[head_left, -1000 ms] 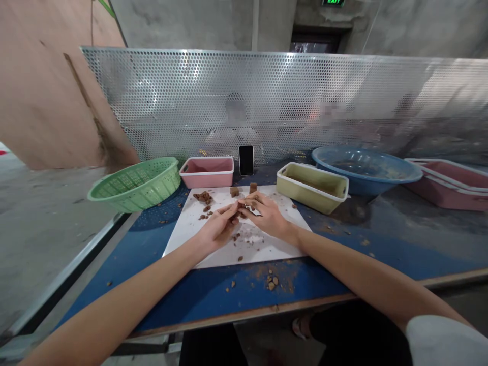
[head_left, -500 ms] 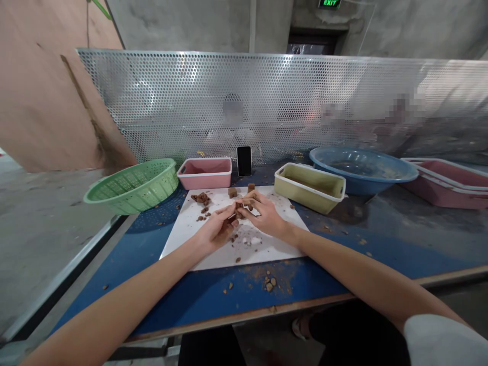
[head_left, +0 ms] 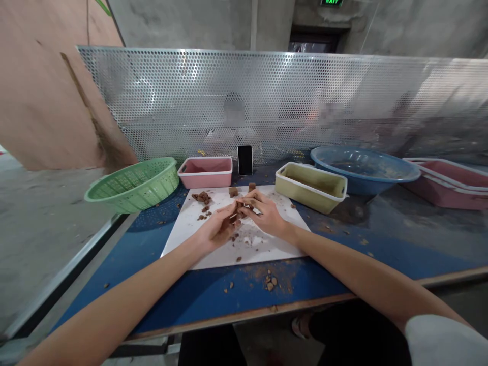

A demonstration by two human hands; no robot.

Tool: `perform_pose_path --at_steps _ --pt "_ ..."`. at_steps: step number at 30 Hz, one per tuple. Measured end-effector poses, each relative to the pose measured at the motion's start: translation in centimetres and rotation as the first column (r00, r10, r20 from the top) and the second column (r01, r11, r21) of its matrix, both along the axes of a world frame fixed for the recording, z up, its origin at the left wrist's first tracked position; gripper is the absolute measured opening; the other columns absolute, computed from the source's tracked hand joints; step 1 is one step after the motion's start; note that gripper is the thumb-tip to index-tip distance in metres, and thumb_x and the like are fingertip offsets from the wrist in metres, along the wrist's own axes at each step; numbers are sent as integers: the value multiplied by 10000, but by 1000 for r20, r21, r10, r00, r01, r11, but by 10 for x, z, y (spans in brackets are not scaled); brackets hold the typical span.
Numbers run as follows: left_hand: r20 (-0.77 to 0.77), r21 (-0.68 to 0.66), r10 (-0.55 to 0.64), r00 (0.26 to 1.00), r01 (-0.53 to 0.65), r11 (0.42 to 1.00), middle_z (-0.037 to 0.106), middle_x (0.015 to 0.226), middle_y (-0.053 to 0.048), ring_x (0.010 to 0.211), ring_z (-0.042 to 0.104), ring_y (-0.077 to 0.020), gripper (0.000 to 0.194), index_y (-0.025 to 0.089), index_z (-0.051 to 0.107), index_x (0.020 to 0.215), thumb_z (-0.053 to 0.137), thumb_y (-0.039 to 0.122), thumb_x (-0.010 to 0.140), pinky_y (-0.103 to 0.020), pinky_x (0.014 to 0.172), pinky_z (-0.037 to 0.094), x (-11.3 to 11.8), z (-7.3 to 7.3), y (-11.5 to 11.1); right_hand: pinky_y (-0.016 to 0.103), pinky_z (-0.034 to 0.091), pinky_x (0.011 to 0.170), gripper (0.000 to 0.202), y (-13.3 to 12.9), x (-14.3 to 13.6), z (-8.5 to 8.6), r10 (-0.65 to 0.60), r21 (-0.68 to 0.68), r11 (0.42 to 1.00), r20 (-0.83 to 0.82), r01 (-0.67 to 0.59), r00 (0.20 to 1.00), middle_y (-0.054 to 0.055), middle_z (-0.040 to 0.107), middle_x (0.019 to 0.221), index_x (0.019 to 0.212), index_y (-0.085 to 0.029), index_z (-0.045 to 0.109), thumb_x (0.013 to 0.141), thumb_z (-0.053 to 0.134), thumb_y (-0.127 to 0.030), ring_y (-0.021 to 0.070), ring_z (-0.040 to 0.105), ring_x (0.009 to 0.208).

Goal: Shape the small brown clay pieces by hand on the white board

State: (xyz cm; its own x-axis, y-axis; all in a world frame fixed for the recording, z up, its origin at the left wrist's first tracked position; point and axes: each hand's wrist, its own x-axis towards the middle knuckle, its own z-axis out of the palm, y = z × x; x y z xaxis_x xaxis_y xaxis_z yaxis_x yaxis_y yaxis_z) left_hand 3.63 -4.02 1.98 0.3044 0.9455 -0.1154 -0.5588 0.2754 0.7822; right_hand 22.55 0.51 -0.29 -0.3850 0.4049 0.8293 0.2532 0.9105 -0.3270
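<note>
Little moved since, left hand [head_left: 219, 224] and right hand [head_left: 268, 216] pinching brown lump [head_left: 239, 208]

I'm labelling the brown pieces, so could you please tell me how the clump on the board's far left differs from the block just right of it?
The clump is ragged in outline, while the block is squarer. The clump spreads wider than the block. The clump lies nearer the white board's left edge; the block is nearer the middle. Both are brown and sit on the board.
</note>
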Motion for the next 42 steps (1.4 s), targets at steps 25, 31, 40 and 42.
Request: perform_pose_path --at_steps 25,31,40,42 --pt "199 -159 -18 980 51 986 736 937 -155 800 681 -202 354 78 773 1030 577 373 1019 -286 687 566 -4 17 -2 387 543 953 222 -4 -2 7 -25 -109 994 -36 21 999 71 688 1092 1166 -253 644 1137 495 -414 225 661 1040" --pt "193 -183 -1 981 37 982 726 871 -150 806 691 -208 292 85 775 995 582 303 981 -279 673 559 -4 16 -3 311 450 677 457 -8 3 6 -45 -259 964 38 54 998 4 620 734 828 -240 527 1157 346 -500 163 585 670" --pt "181 -184 22 983 12 983 748 897 -147 787 702 -201 213 84 769 966 625 225 897 -277 670 563 -4 17 -2 320 549 794 268 0 0 3 -41 -248 969 -81 20 996 41 785 926 989 -243 716 1083 557 -437 197 730 850" --pt "174 -193 38 984 -3 981 744 873 -141 777 699 -199 191 90 766 942 630 211 884 -278 677 566 -3 18 -2 329 572 817 175 2 -2 1 -31 -266 964 -111 0 993 46 804 992 1074 -257 737 1056 605 -370 207 750 892"
